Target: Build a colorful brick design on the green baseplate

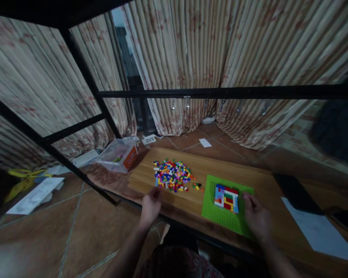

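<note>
A pile of small coloured toy bricks [174, 173] is spread over the left half of the wooden board. My left hand [151, 205] is at the pile's near left edge, its fingers curled together; whatever they may hold is hidden. To the right lies a green baseplate [212, 211] carrying a flat, roughly square block of joined bricks [226, 197] in blue, red, white, green and yellow. Over the baseplate's right side is my right hand [256, 216], thumb and fingers pinched beside the joined bricks. Anything in that pinch is too small to make out.
Several loose bricks [197, 186] lie between pile and baseplate. A clear plastic box [116, 154] stands left of the wooden board [223, 166]. A dark flat object [297, 192] and white paper [321, 231] lie at right. A black metal frame [191, 93] runs behind and at left.
</note>
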Tool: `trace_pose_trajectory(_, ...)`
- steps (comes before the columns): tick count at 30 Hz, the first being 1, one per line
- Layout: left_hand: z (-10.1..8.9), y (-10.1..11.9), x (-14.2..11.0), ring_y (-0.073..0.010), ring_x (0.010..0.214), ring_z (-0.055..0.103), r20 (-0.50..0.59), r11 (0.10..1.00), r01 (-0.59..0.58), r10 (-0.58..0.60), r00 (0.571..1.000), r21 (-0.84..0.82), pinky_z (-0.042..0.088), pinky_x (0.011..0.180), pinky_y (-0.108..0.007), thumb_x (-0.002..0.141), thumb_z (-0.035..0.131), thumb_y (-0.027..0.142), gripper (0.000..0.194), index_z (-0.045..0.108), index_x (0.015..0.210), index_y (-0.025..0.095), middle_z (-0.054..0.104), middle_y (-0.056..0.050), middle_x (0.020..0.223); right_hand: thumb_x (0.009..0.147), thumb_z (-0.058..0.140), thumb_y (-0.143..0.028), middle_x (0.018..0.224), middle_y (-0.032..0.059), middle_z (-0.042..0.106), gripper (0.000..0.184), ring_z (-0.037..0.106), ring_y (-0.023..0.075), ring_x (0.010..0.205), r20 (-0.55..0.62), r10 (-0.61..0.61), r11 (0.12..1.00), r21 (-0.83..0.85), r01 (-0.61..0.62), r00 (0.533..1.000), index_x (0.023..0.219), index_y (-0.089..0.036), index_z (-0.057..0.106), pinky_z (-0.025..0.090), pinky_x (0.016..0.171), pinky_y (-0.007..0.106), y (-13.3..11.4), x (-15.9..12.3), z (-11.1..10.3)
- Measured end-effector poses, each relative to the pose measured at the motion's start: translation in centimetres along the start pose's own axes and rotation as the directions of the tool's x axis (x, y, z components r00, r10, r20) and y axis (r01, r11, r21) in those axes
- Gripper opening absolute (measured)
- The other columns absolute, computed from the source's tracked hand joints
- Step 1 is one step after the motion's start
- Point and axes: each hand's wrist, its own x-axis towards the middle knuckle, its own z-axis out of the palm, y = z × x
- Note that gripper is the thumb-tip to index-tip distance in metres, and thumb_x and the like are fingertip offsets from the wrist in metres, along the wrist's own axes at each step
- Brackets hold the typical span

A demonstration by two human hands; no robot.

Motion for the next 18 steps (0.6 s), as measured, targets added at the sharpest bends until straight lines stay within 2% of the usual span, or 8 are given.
trace_pose_trajectory(4,-1.2,-1.0,3.3,-0.0171,0.091,0.066,-0.066,0.969,0.029,-0.013,0.998,0.245,0.05,0.079,-0.025,0.085,0.048,0.02,0.023,0.066,0.099,0.019,0.07,-0.006,0.098,0.085,0.036,-0.058,0.1,0.014,0.07,0.055,0.065,0.0288,0.085,0.015,0.006,0.997,-0.08,-0.004,1.0,0.104,-0.016,0.067,0.049,0.072,0.037,0.4,0.1,0.0)
trace_pose_trajectory(7,-1.5,-1.1,6.9,-0.0163,0.093,0.065,-0.074,0.953,0.047,-0.026,0.997,0.299,0.049,0.081,-0.024,0.082,0.048,0.013,0.03,0.064,0.108,0.016,0.068,-0.009,0.107,0.084,0.036,-0.059,0.098,0.0146,0.07,0.056,0.065,0.0297,0.084,0.028,0.02,0.994,-0.109,-0.016,0.999,0.104,-0.016,0.067,0.049,0.072,0.038,0.7,0.1,0.0)
trace_pose_trajectory(12,-0.9,-0.6,12.0,-0.0195,0.1,0.063,-0.013,0.929,0.056,-0.055,0.998,0.366,0.046,0.087,-0.026,0.079,0.052,0.011,0.031,0.067,0.106,0.016,0.066,-0.012,0.112,0.084,0.036,-0.059,0.102,0.0142,0.07,0.055,0.064,0.0298,0.086,0.07,0.088,0.989,-0.125,-0.078,0.994,0.106,-0.018,0.066,0.049,0.072,0.039,0.4,0.2,-0.2)
trace_pose_trajectory(15,-0.6,-0.2,13.0,-0.0206,0.099,0.063,0.018,0.917,0.073,-0.087,0.996,0.392,0.045,0.086,-0.026,0.079,0.05,0.01,0.03,0.068,0.103,0.015,0.068,-0.013,0.108,0.083,0.038,-0.058,0.102,0.0139,0.07,0.055,0.065,0.0293,0.087,0.062,0.084,0.992,-0.104,-0.077,0.995,0.107,-0.017,0.066,0.049,0.073,0.039,0.1,0.1,-0.3)
trace_pose_trajectory(18,-0.8,-0.3,11.9,-0.0196,0.093,0.064,0.047,0.911,0.087,-0.116,0.992,0.403,0.045,0.079,-0.025,0.083,0.047,0.016,0.028,0.067,0.103,0.014,0.07,-0.013,0.101,0.082,0.04,-0.059,0.101,0.0142,0.07,0.055,0.065,0.0299,0.087,0.032,0.062,0.994,-0.092,-0.059,0.998,0.103,-0.016,0.068,0.05,0.074,0.039,0.2,0.1,-0.2)
